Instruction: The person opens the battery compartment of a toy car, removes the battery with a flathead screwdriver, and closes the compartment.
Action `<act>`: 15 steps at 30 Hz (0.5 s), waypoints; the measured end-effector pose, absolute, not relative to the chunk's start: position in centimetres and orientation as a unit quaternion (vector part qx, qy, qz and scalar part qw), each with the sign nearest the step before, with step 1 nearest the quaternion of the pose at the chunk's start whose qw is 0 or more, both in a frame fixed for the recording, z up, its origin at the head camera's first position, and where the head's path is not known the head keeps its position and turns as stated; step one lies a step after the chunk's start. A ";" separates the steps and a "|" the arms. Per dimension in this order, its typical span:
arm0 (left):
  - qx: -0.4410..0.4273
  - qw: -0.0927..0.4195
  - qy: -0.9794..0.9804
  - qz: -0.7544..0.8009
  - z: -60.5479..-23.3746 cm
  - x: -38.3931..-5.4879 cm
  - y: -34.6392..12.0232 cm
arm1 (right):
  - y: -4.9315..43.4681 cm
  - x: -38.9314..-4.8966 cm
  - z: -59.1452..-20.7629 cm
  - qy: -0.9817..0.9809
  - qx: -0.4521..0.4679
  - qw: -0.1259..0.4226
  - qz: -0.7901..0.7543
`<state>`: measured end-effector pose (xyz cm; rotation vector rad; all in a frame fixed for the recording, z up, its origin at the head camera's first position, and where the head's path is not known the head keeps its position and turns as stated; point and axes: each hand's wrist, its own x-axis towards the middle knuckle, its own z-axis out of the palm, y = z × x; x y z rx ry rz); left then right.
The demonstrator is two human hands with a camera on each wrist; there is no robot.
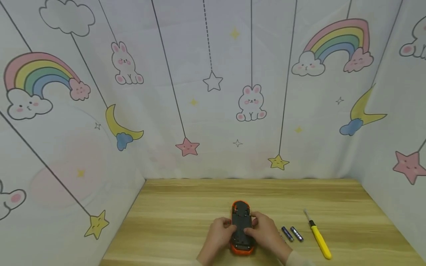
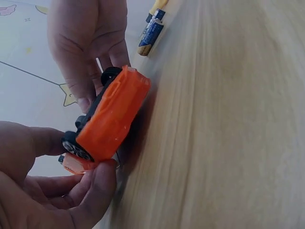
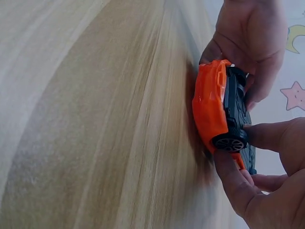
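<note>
An orange toy car [image 1: 242,218] is held upside down just over the wooden table, its black underside facing up. My left hand [image 1: 220,232] grips its left side, thumb on the underside and fingers along the orange body. From the other side my right hand [image 1: 265,231] grips it the same way, thumb pressed on the black base. In the left wrist view the car's orange side [image 2: 114,114] and black wheels show. The right wrist view shows the opposite side [image 3: 209,102] with a wheel [image 3: 230,140] between thumb and fingers.
Two batteries [image 1: 297,234] lie to the right of my right hand. Farther right is a yellow-handled screwdriver [image 1: 320,240], its tip pointing away. The wooden table [image 1: 173,207] is enclosed by white cloth walls [image 1: 219,122] printed with rabbits, stars and rainbows.
</note>
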<state>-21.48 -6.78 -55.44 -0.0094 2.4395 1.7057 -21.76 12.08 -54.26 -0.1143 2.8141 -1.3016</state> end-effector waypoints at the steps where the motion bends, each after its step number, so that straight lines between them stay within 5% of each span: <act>1: -0.007 0.087 0.812 0.578 -55.4 -21.4 -6.8 | 12.1 -21.7 -54.2 0.906 -0.037 0.018 -0.421; 9: -0.025 0.067 0.801 0.594 -55.0 -21.3 -6.8 | 11.9 -20.8 -53.8 0.909 -0.062 -0.020 -0.412; 15: -0.022 0.053 0.808 0.586 -54.3 -21.1 -6.5 | 11.3 -20.2 -53.0 0.886 -0.081 0.014 -0.457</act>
